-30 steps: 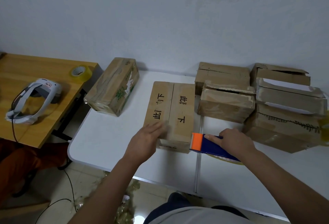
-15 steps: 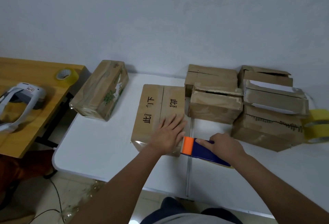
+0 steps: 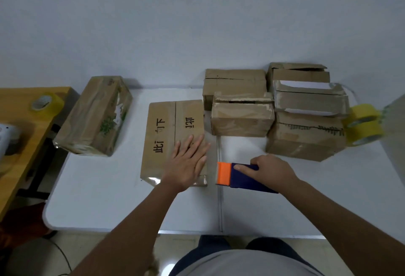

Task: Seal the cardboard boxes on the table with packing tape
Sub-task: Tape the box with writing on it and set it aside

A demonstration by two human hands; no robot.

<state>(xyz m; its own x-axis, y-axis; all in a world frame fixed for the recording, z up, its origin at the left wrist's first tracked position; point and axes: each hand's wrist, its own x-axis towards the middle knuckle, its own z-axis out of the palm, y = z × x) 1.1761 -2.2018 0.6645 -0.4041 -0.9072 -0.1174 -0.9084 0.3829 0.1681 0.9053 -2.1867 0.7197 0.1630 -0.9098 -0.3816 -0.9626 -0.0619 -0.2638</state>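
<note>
Flat brown cardboard box with black printed characters (image 3: 173, 135) is lying mid-table, centre seam running 12 to 6, glossy tape showing at its 6 o'clock edge. Left hand (image 3: 188, 162) is pressing flat on its near right corner, fingers straight and spread. Right hand (image 3: 270, 169) is gripping the blue-and-orange tape dispenser (image 3: 243, 176) at the box's 3 o'clock, just beside it, orange end toward the box. White folding table (image 3: 109, 199) is carrying a taped carton (image 3: 94, 117) at 9 o'clock, stacked worn cartons (image 3: 274, 109) at 1 o'clock, yellow tape rolls (image 3: 363, 124) at 3. Wooden desk (image 3: 17, 126) is sitting left; plain white wall (image 3: 197, 23) behind.
</note>
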